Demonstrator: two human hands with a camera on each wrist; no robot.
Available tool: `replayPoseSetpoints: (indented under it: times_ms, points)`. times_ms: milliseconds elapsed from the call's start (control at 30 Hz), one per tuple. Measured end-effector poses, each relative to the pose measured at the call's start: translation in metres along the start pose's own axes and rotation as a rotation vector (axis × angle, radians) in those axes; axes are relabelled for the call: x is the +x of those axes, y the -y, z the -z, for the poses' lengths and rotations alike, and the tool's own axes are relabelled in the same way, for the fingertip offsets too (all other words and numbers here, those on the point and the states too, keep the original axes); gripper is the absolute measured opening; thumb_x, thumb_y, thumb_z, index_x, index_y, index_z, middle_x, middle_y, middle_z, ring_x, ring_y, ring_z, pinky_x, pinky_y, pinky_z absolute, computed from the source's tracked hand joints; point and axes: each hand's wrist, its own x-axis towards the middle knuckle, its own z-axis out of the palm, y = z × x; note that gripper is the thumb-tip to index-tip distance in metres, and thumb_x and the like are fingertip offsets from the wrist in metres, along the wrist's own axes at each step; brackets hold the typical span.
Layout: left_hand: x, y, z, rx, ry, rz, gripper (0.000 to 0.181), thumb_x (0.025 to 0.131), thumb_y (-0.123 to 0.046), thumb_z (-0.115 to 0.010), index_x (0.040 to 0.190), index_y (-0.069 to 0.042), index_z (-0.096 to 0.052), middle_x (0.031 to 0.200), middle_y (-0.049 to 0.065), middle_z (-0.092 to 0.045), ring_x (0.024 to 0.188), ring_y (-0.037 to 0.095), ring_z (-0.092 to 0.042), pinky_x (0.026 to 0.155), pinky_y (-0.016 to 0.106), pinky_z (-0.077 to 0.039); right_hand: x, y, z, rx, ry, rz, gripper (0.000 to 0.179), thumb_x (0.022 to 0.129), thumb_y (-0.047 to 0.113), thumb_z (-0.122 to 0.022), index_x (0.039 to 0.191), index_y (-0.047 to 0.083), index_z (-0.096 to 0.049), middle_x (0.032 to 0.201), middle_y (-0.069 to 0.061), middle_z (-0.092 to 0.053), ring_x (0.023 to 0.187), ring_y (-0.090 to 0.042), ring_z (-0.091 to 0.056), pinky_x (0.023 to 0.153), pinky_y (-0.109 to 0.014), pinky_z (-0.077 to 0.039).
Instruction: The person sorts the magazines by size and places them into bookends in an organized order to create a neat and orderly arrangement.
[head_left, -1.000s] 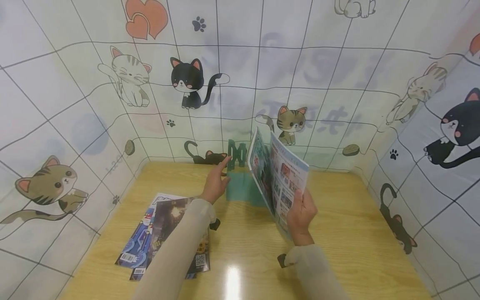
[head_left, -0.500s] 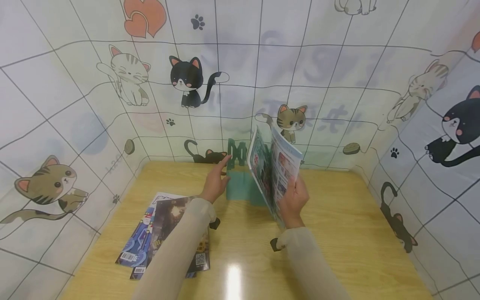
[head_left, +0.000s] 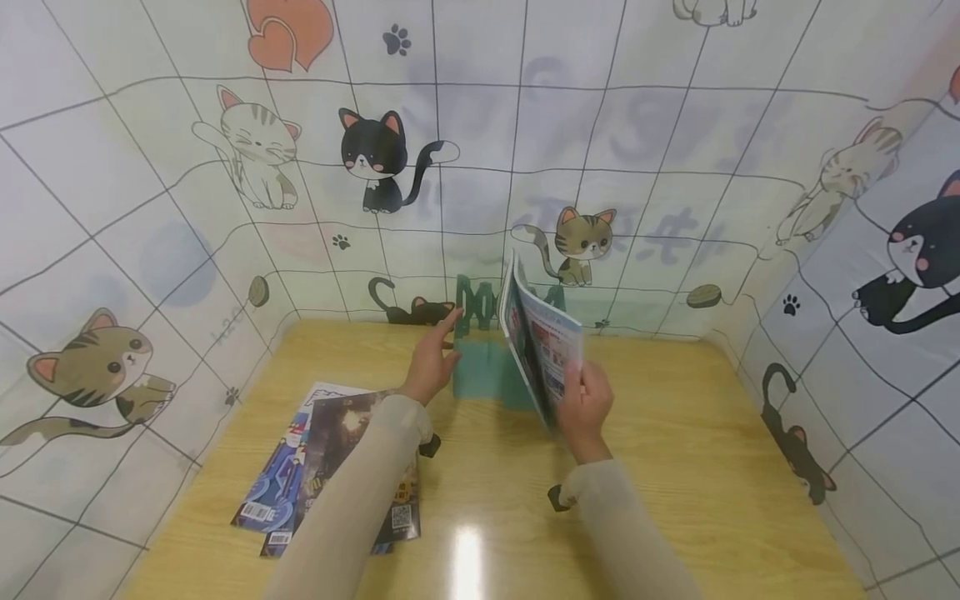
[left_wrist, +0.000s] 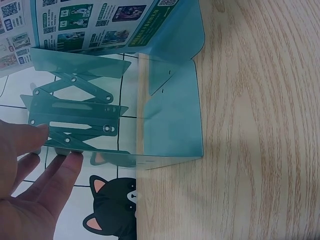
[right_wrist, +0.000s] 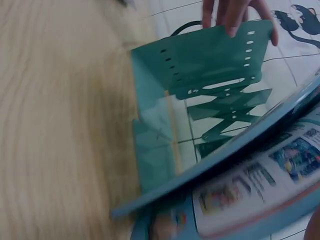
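My left hand pinches the upright left side plate of a green metal extendable bookend, thumb inside and fingers outside in the left wrist view. Crossed scissor bars span the bookend's back. My right hand grips the right edge of a magazine, held upright at the bookend's right part. Its pages bow slightly apart, with a dark gap between them. In the right wrist view, the blurred magazine crosses in front of the bookend. The bookend's right end is partly hidden behind it.
Several magazines lie overlapping on the left of the wooden table, partly under the left forearm. A cat-printed white wall covering rises directly behind the bookend and along both sides.
My right hand has moved left with the magazine's right part, and its spread halves have come closer together. My left hand has stayed on the bookend.
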Motion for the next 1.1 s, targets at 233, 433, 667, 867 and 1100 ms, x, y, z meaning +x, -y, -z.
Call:
replayPoseSetpoints:
  times_ms: [233, 433, 667, 867, 1100]
  points:
    - [0.001, -0.001, 0.000, -0.006, -0.008, -0.006, 0.081, 0.087, 0.007, -0.065, 0.152, -0.029, -0.034, 0.146, 0.011, -0.044, 0.105, 0.031, -0.063, 0.086, 0.044, -0.053, 0.000, 0.002, 0.014, -0.101, 0.142, 0.047, 0.017, 0.089, 0.007, -0.059, 0.086, -0.006, -0.071, 0.078, -0.015, -0.065, 0.066, -0.025, -0.051, 0.055, -0.032, -0.037]
    - [-0.001, -0.003, 0.002, 0.003, 0.000, 0.007, 0.081, 0.088, 0.005, -0.065, 0.152, -0.030, -0.033, 0.148, 0.010, -0.043, 0.106, 0.031, -0.063, 0.087, 0.044, -0.052, -0.001, 0.026, 0.021, -0.120, 0.283, -0.086, 0.014, 0.091, 0.005, -0.061, 0.089, -0.004, -0.072, 0.089, -0.014, -0.068, 0.076, -0.028, -0.062, 0.061, -0.045, -0.050]
    - [-0.002, -0.002, 0.002, -0.002, 0.000, -0.007, 0.080, 0.088, 0.006, -0.065, 0.152, -0.029, -0.033, 0.146, 0.011, -0.045, 0.104, 0.031, -0.063, 0.084, 0.044, -0.054, -0.008, 0.033, 0.019, -0.096, 0.366, -0.094, 0.013, 0.092, 0.007, -0.064, 0.094, -0.003, -0.072, 0.097, -0.016, -0.069, 0.089, -0.033, -0.065, 0.074, -0.051, -0.053]
    - [-0.002, -0.002, 0.001, -0.005, -0.001, -0.020, 0.081, 0.087, 0.006, -0.065, 0.152, -0.029, -0.033, 0.145, 0.012, -0.046, 0.103, 0.031, -0.063, 0.084, 0.044, -0.054, -0.010, 0.031, 0.015, -0.083, 0.413, -0.034, 0.016, 0.093, 0.010, -0.064, 0.102, 0.000, -0.072, 0.105, -0.014, -0.069, 0.095, -0.031, -0.065, 0.078, -0.050, -0.054]
    - [-0.002, -0.002, 0.001, -0.003, -0.004, -0.014, 0.080, 0.088, 0.006, -0.065, 0.152, -0.029, -0.033, 0.145, 0.011, -0.045, 0.104, 0.031, -0.063, 0.083, 0.044, -0.054, -0.005, 0.027, 0.008, -0.124, 0.445, -0.033, 0.019, 0.094, 0.013, -0.063, 0.106, 0.001, -0.071, 0.109, -0.014, -0.068, 0.098, -0.030, -0.064, 0.078, -0.050, -0.053]
